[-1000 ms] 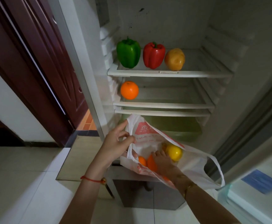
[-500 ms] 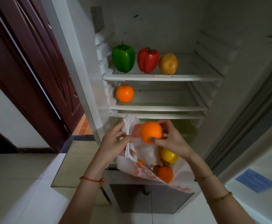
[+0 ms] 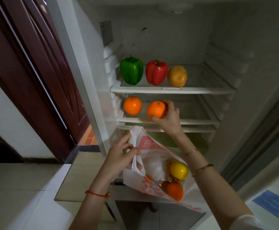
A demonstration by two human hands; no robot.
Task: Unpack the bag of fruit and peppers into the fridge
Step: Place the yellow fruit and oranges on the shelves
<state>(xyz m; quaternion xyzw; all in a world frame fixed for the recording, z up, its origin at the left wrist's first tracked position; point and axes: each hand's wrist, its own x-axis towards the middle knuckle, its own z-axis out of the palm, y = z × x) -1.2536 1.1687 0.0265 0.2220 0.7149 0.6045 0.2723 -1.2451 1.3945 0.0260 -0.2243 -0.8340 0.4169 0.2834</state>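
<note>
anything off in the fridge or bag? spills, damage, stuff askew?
Nothing stands out. Green pepper, red pepper and a yellowish fruit stand in a row on the top shelf. The right hand sets an orange beside another. No spills seen; bag looks intact.

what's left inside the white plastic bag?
In the white plastic bag: a yellow round fruit, an orange fruit, gold-wrapped pieces. Another orange bit shows; anything beneath is hidden.

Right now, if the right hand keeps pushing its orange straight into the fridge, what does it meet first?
Likely nothing: behind the right hand and its orange the middle shelf looks bare up to the back wall. The other orange sits off to the left. Depth is uncertain.
</note>
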